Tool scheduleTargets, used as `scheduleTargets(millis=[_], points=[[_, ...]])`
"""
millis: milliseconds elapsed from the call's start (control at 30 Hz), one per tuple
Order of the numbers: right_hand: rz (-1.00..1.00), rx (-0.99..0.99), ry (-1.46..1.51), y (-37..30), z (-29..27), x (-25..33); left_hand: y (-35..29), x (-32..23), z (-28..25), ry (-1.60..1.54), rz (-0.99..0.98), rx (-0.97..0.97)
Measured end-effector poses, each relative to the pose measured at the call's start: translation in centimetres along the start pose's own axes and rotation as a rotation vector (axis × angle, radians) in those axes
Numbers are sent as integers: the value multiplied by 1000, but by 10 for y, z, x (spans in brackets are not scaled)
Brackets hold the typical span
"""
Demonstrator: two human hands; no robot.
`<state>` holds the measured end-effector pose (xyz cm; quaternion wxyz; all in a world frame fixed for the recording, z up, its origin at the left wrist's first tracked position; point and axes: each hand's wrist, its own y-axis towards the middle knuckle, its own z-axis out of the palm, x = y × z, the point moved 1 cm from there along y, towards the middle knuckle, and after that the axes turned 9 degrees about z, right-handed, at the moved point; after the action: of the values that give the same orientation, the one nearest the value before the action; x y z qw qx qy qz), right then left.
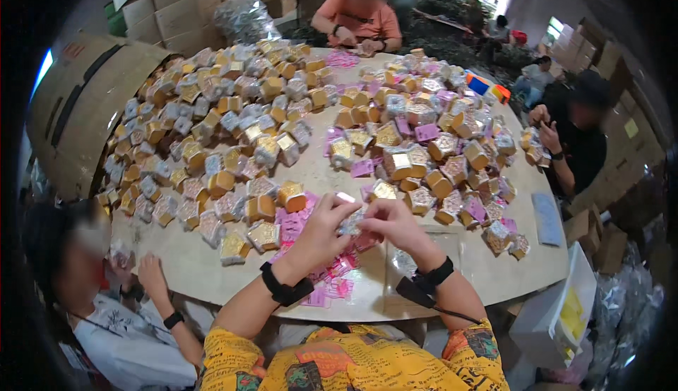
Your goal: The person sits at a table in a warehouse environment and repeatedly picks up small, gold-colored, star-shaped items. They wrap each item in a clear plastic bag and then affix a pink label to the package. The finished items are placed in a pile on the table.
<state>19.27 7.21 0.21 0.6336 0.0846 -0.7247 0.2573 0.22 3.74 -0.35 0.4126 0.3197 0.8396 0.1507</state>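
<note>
Both hands meet over the near middle of the table. My left hand (323, 233) is closed, its thumb and fingers pinching a small shiny, clear-wrapped item (350, 224). From the right, my right hand (397, 226) grips the same item with bent fingers. Its exact kind is partly hidden by the fingers. A white edge (345, 197) shows at my left fingertips. Beneath my hands lies a loose heap of pink printed cards (330, 272). Just beyond my left hand sits a gold-and-orange faceted box (291, 197).
Piles of plastic-wrapped gold and silver boxes (212, 137) cover the far left, more (438, 144) the right. A clear flat tray (452, 239) lies beside my right wrist; a blue cloth (546, 219) is farther right. People work around the table (487, 278). A white bin (547, 313) stands at right.
</note>
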Motion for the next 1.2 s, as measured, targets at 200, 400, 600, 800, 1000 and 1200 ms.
scheduleTargets(millis=[200, 400, 600, 800, 1000, 1200], points=[[-311, -460, -64, -8, -70, 40, 13, 27, -22, 149, -130, 26], [-833, -986, -450, -21, -176, 93, 4, 106, -34, 582, -216, 135], [-194, -384, -1127, -54, -111, 17, -7, 120, -37, 561, -288, 207], [-52, -259, -1118, -77, -50, -78, 3, 102, -33, 651, -332, 280], [-120, -364, -1068, -76, -48, -96, 5, 73, 0, 663, -68, 312], [-149, -441, -1019, -78, -46, -97, 0, 56, 34, 564, 11, 399]])
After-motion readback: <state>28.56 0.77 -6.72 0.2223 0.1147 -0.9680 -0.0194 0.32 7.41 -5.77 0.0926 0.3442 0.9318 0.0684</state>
